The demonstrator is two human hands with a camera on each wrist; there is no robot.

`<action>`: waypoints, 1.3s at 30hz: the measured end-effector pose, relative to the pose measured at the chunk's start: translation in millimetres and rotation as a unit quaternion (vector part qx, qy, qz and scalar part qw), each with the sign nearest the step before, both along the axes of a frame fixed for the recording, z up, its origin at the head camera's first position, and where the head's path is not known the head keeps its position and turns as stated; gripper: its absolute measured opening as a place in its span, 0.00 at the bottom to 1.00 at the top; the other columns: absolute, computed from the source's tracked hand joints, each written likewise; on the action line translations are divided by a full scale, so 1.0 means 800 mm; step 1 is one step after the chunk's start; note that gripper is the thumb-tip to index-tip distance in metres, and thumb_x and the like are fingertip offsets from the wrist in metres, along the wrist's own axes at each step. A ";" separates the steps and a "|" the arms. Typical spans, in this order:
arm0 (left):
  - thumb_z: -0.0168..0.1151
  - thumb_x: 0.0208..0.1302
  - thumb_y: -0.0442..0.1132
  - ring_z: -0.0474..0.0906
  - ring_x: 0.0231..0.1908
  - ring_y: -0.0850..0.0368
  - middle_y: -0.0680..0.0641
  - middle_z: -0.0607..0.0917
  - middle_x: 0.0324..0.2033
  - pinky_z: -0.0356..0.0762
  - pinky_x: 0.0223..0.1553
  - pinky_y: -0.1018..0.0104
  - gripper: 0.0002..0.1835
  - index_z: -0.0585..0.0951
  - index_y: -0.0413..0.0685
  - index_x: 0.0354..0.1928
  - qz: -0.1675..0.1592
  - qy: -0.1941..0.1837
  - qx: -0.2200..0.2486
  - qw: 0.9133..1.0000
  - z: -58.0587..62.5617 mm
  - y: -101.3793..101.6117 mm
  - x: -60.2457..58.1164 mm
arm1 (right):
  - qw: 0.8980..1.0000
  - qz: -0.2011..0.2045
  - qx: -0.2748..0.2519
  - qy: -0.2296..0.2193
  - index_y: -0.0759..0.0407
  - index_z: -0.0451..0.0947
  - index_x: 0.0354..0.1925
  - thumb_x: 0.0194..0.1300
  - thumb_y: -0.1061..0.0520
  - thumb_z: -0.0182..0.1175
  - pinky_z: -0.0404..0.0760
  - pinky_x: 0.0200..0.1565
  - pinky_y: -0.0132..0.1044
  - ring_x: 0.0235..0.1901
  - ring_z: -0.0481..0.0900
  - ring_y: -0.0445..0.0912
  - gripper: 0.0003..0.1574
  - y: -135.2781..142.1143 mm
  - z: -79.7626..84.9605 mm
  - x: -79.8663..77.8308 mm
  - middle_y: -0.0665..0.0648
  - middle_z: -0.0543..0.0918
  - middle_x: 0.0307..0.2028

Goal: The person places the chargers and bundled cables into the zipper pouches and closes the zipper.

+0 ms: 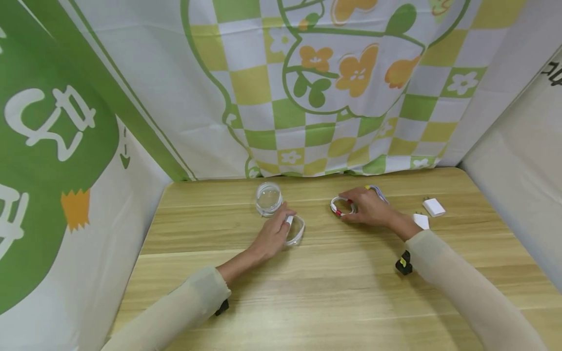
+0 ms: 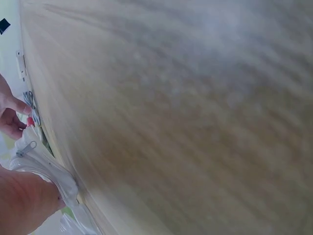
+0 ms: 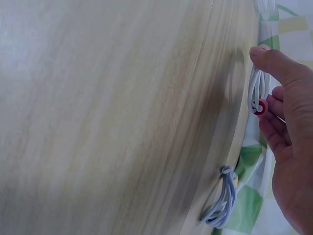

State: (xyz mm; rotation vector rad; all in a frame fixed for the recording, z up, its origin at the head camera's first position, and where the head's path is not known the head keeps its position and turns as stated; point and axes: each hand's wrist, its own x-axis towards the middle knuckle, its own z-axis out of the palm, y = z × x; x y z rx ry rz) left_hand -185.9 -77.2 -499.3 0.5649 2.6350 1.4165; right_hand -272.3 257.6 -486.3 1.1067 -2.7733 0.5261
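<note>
My left hand (image 1: pixel 273 235) grips the edge of a small clear round pouch (image 1: pixel 300 236) with white trim. A metal zip pull (image 2: pixel 29 148) shows on that pouch in the left wrist view. My right hand (image 1: pixel 369 207) pinches a coiled white cable (image 3: pixel 254 88), bound with red ties (image 3: pixel 261 107), between thumb and fingers. In the right wrist view the coil appears raised off the table. Just behind the right hand lies a bundled blue-grey cable (image 1: pixel 378 192) with a yellow tie. Another clear round item (image 1: pixel 269 199) with white rings sits beyond the left hand.
Two white plug adapters (image 1: pixel 434 207) lie on the wooden table (image 1: pixel 281 302), right of the right hand; one is partly hidden by the forearm. A patterned cloth (image 1: pixel 307 141) hangs along the table's back edge, and pale cloth walls stand at both sides.
</note>
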 end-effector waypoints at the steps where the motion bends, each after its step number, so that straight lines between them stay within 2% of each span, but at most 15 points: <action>1: 0.42 0.81 0.36 0.50 0.82 0.42 0.35 0.56 0.82 0.49 0.82 0.46 0.22 0.73 0.42 0.70 0.006 0.004 -0.004 1.000 0.000 -0.001 0.000 | 1.000 0.001 0.001 0.001 0.70 0.81 0.62 0.56 0.47 0.82 0.86 0.53 0.54 0.48 0.86 0.55 0.44 -0.002 0.001 0.001 0.64 0.89 0.48; 6: 0.43 0.82 0.37 0.60 0.79 0.38 0.34 0.64 0.79 0.55 0.81 0.44 0.20 0.74 0.41 0.68 0.021 0.032 -0.007 0.999 -0.004 -0.004 -0.002 | 1.000 0.004 0.007 0.004 0.70 0.80 0.63 0.57 0.47 0.82 0.86 0.53 0.55 0.52 0.85 0.57 0.43 -0.008 0.002 0.004 0.66 0.88 0.53; 9: 0.44 0.83 0.37 0.62 0.78 0.38 0.34 0.66 0.78 0.57 0.80 0.45 0.20 0.74 0.40 0.68 0.020 0.039 -0.006 0.999 -0.005 -0.004 -0.003 | 1.000 0.006 0.006 -0.006 0.70 0.80 0.64 0.58 0.47 0.81 0.85 0.57 0.57 0.55 0.85 0.59 0.44 -0.010 0.003 0.005 0.67 0.87 0.56; 14: 0.46 0.83 0.37 0.62 0.78 0.38 0.33 0.67 0.77 0.57 0.80 0.44 0.20 0.74 0.38 0.69 0.006 0.043 0.001 0.999 -0.001 -0.004 -0.002 | 1.000 0.011 -0.001 -0.021 0.71 0.79 0.64 0.58 0.48 0.81 0.82 0.62 0.59 0.57 0.84 0.61 0.43 -0.013 0.004 0.007 0.67 0.86 0.57; 18: 0.48 0.83 0.36 0.61 0.79 0.38 0.31 0.69 0.75 0.56 0.81 0.45 0.19 0.74 0.35 0.68 -0.008 0.061 -0.005 0.998 0.002 -0.003 -0.001 | 1.000 0.011 -0.003 -0.025 0.70 0.79 0.64 0.59 0.49 0.81 0.81 0.63 0.59 0.59 0.83 0.62 0.43 -0.014 0.003 0.008 0.68 0.86 0.58; 23: 0.47 0.83 0.34 0.58 0.79 0.33 0.31 0.70 0.74 0.55 0.80 0.41 0.19 0.74 0.35 0.68 -0.002 0.084 -0.023 0.996 0.002 -0.001 0.003 | 1.000 0.014 -0.005 -0.024 0.71 0.79 0.64 0.59 0.49 0.81 0.82 0.62 0.59 0.59 0.82 0.63 0.43 -0.015 0.002 0.009 0.68 0.86 0.58; 29: 0.44 0.84 0.36 0.56 0.79 0.32 0.33 0.68 0.77 0.53 0.80 0.37 0.21 0.74 0.37 0.70 0.019 0.068 -0.027 0.997 0.000 0.002 0.007 | 1.000 0.014 -0.007 -0.022 0.71 0.79 0.64 0.59 0.49 0.81 0.83 0.61 0.59 0.58 0.83 0.62 0.43 -0.016 0.001 0.010 0.68 0.86 0.57; 33: 0.44 0.84 0.36 0.59 0.79 0.35 0.34 0.67 0.77 0.54 0.81 0.40 0.21 0.74 0.37 0.70 0.032 0.054 -0.014 0.998 -0.001 0.003 0.006 | 1.000 0.009 -0.006 -0.027 0.70 0.79 0.65 0.59 0.49 0.81 0.83 0.61 0.59 0.59 0.82 0.62 0.43 -0.016 0.003 0.012 0.68 0.86 0.58; 39: 0.43 0.84 0.33 0.62 0.78 0.39 0.34 0.66 0.78 0.57 0.80 0.46 0.20 0.72 0.37 0.71 0.024 0.023 0.027 0.999 -0.001 0.003 0.007 | 1.000 0.021 -0.015 -0.019 0.70 0.79 0.64 0.59 0.49 0.81 0.84 0.59 0.58 0.57 0.84 0.60 0.42 -0.020 0.005 0.015 0.67 0.86 0.57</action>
